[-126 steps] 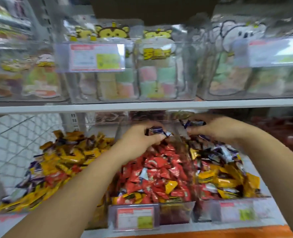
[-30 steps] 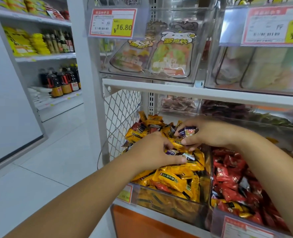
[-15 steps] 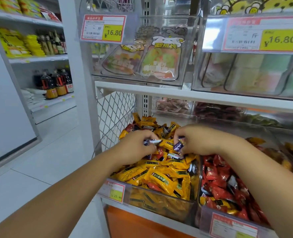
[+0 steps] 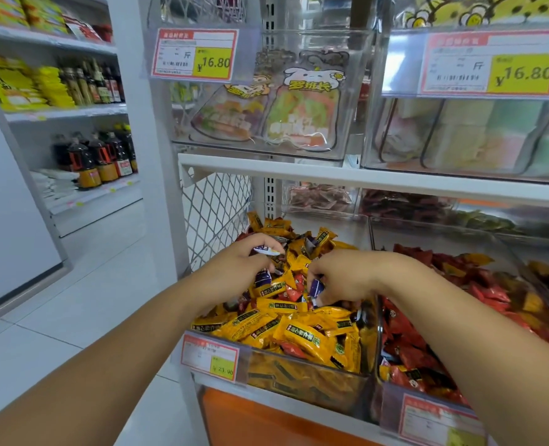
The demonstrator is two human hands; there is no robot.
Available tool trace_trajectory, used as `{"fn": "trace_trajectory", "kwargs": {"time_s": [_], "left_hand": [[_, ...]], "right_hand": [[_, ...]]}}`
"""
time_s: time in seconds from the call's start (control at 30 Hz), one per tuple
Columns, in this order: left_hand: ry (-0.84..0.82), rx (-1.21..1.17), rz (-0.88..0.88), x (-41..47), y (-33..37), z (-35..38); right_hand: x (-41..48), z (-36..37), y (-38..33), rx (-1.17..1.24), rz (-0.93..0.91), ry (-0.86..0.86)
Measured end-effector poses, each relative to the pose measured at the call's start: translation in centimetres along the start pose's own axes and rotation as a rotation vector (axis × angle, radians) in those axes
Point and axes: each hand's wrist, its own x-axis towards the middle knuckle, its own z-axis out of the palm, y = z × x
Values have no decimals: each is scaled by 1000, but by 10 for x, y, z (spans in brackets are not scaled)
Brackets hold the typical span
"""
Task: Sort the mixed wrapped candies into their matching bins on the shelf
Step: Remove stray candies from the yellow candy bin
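1. Two hands are reaching into the clear left bin [image 4: 315, 384], which is sitting below the white shelf board [image 4: 363, 178] and holding mostly yellow candies [image 4: 302, 338].
2. The left hand [image 4: 234, 272] is curling its fingers round a purple-and-white candy [image 4: 266, 251] above the back of the pile, and a second purple wrapper [image 4: 261, 277] is showing beneath its fingers.
3. The right hand [image 4: 347, 278] is pinching a purple candy [image 4: 316, 288] with bent fingertips, just over the yellow heap.
4. Red candies [image 4: 408, 342] are filling the neighbouring bin [image 4: 392, 392], just beside it on the right.
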Motion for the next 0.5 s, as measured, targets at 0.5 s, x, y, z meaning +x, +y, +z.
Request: {"fn": "trace_trajectory", "kwargs": {"time_s": [0.5], "left_hand": [[4, -44, -32, -8, 15, 10]], "right_hand": [[-14, 9, -5, -89, -70, 65]]}}
